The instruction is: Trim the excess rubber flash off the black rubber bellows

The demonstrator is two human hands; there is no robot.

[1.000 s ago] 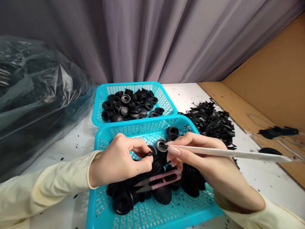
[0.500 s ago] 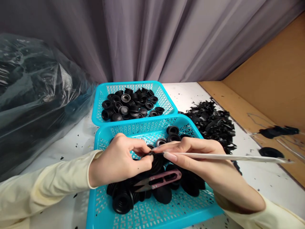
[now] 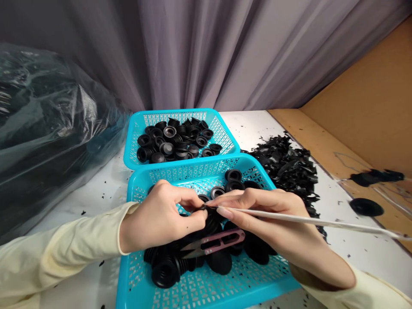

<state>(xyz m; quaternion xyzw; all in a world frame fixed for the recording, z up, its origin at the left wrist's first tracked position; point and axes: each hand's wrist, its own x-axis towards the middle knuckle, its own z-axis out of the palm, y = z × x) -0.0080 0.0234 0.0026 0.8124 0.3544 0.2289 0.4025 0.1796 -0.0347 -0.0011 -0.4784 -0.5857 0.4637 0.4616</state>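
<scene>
My left hand (image 3: 161,216) is closed in a pinch on a black rubber bellows part (image 3: 209,221) over the near blue basket (image 3: 206,283). My right hand (image 3: 273,223) is closed on a long thin white stick (image 3: 322,222), whose tip touches that part by my left fingertips. The stick runs out to the right past my hand. Pink thread snips (image 3: 214,242) lie on the heap of black rubber parts (image 3: 167,268) in the basket, just below both hands.
A second blue basket (image 3: 222,131) behind holds several black rubber parts. A pile of black rubber trimmings (image 3: 283,165) lies right of the baskets. A big plastic bag (image 3: 48,141) of dark parts fills the left. A brown board (image 3: 363,111) and grey curtain bound the white table.
My right hand dropped from a raised rubber ring to the part pinched by my left hand, and the stick's far end sank lower. My left hand stayed put.
</scene>
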